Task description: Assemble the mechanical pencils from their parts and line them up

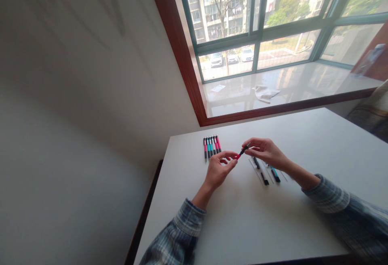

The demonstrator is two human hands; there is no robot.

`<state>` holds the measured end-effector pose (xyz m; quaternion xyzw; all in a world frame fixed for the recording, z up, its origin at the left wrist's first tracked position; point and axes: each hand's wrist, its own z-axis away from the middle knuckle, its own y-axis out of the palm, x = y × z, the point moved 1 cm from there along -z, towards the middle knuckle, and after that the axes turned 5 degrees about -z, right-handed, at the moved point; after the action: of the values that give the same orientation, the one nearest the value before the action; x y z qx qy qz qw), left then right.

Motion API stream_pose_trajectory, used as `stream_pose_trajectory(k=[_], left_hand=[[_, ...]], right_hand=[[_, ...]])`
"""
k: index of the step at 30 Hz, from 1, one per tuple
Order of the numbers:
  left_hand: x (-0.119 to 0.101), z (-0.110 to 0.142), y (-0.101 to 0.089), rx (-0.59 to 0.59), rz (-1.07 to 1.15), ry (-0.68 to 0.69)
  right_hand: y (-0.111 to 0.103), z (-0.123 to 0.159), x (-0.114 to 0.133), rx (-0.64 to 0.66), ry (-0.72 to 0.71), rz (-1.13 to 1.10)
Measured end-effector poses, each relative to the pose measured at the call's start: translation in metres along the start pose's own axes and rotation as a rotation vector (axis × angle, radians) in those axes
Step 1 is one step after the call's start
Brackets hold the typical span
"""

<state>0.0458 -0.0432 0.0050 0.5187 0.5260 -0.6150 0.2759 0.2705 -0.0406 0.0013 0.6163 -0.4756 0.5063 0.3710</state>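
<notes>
A red and black pen (242, 151) is held in the air above the table, tilted up to the right. My left hand (218, 169) pinches its red end between thumb and fingers. At the black, pointed end, my right hand (266, 151) is closed with its fingertips on the pen. Behind my left hand lies a row of several pens (211, 146) in red, teal, white and black, side by side. Under my right hand are loose pen parts: a black barrel piece (264, 178), a teal and black piece (275, 174) and thin refills (256, 170), partly hidden by the hand.
The white table (242, 220) meets the wall and a window with a red-brown frame (194, 91). A crumpled white cloth (266, 93) and a sheet of paper (218, 88) lie on the sill. Some fabric (371, 109) is at the right edge.
</notes>
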Motion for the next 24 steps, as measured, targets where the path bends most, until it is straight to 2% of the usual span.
stream_pose_trajectory(k=[4, 10, 16, 24], left_hand=[[0.0011, 0.0004, 0.0004, -0.004, -0.015, 0.013], [0.0011, 0.001, -0.0001, -0.007, -0.017, 0.016], [-0.0002, 0.0007, -0.0006, -0.013, -0.023, 0.024], [-0.0047, 0.0017, 0.0002, -0.029, -0.158, 0.122]], right_hand=[[-0.0001, 0.0004, 0.0027, -0.039, -0.012, 0.104], [-0.0003, 0.0006, 0.0024, -0.023, -0.005, 0.061], [-0.0013, 0.0006, 0.0057, 0.005, -0.008, 0.113], [-0.0006, 0.004, 0.0101, -0.026, -0.039, 0.38]])
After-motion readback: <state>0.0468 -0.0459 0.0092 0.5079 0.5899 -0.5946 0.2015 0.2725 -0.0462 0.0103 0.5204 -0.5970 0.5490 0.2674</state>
